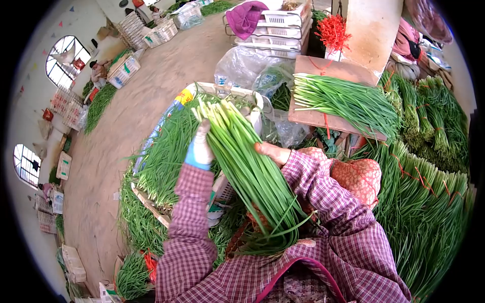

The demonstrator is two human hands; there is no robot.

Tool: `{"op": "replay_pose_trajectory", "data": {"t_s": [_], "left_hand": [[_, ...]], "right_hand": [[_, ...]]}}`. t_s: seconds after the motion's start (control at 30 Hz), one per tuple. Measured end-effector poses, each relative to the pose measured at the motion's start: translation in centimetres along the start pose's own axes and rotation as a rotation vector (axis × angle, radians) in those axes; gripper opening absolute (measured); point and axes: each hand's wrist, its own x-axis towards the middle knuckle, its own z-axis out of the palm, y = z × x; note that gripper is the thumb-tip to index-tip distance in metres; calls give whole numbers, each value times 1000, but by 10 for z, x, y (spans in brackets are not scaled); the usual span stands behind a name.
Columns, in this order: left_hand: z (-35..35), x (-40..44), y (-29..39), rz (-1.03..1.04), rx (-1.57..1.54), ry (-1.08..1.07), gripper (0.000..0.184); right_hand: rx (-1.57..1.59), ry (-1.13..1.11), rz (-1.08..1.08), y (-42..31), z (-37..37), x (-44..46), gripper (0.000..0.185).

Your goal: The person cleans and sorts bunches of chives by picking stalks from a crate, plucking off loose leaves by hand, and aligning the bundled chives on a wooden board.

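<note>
A thick bunch of garlic chives (237, 139) is held up in front of me, pale stalk ends at the top and green leaves trailing toward my lap. My left hand (202, 144), in a white glove with a blue cuff, is closed on the bunch's left side near the stalk ends. On the opposite side my right hand (273, 152) grips it, thumb along the stalks and the other fingers hidden behind. Behind the bunch, a crate (139, 191) is heaped with loose chives (169, 151). To the right, another pile of chives (343, 103) lies on a board (308, 64).
Bundles tied with red bands (419, 202) stand along my right side. Red ties (333, 34) hang beside a pillar (371, 35). Stacked white crates (275, 43) bear a purple garment (246, 19). Plastic bags (240, 65) lie near the crate. Other people sit far left.
</note>
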Motion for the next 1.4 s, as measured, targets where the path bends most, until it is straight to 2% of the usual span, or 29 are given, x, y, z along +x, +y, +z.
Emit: {"op": "replay_pose_trajectory", "data": {"t_s": [0.07, 0.1, 0.2, 0.27, 0.3, 0.33, 0.4, 0.43, 0.5, 0.53, 0.63, 0.67, 0.73, 0.77, 0.83, 0.93, 1.07, 1.13, 1.2, 1.27, 1.33, 1.4], "left_hand": [[15, 8, -14, 52, -229, -3, 94], [16, 8, -19, 65, -248, 3, 89], [16, 5, -28, 85, -305, 41, 77], [21, 2, -28, 95, -325, 105, 73], [24, 1, -27, 100, -327, 113, 72], [25, 1, -27, 103, -328, 122, 72], [21, 2, -28, 103, -294, 158, 71], [23, 1, -26, 94, -286, 167, 71], [29, 1, -23, 82, -278, 175, 71], [32, 1, -21, 72, -247, 198, 71], [30, 0, -23, 45, -186, 245, 72], [27, 0, -25, 29, -157, 269, 72], [40, 3, -20, 39, -162, 241, 73], [50, 5, -19, 107, -214, 187, 67], [55, 7, -17, 173, -267, 131, 62], [37, 6, -21, 99, -263, 106, 64], [34, 2, -22, 48, -212, 140, 65], [31, 1, -23, 53, -215, 156, 64], [19, 1, -25, -32, -233, 94, 64], [20, 1, -28, -39, -207, 110, 65], [29, 1, -25, -47, -181, 126, 67], [38, 1, -19, 11, -308, 9, 59]], "right_hand": [[-13, 48, 42, 3, 2, -4, 91], [-11, 54, 45, -3, 6, -10, 91], [-323, 237, 183, -25, 20, -27, 91], [-449, 354, 24, -32, 26, -32, 89], [-531, 406, -5, -42, 28, -34, 85], [-547, 477, -121, -42, 26, -33, 79], [-827, 662, -265, -57, 37, -33, 69], [-823, 664, -265, -64, 45, -33, 69], [-1238, 815, -397, -75, 56, -30, 56], [-1236, 817, -396, -76, 57, -26, 56], [-1376, 763, -545, -82, 60, -14, 35], [-1377, 764, -547, -84, 58, -11, 35], [-1429, 751, -566, -90, 55, -4, 27], [-1442, 735, -586, -94, 55, -3, 21], [-1370, 714, -566, -99, 54, 1, 20], [-1271, 678, -616, -104, 50, 3, 19], [-1390, 655, -487, -115, 47, 0, 21], [-1549, 683, -611, -116, 43, 4, 21], [-1531, 690, -616, -122, 40, 8, 21], [-1557, 802, -693, -132, 33, 11, 21], [-1514, 854, -714, -143, 30, 11, 20], [-1683, 862, -612, -148, 17, 10, 22]]}}
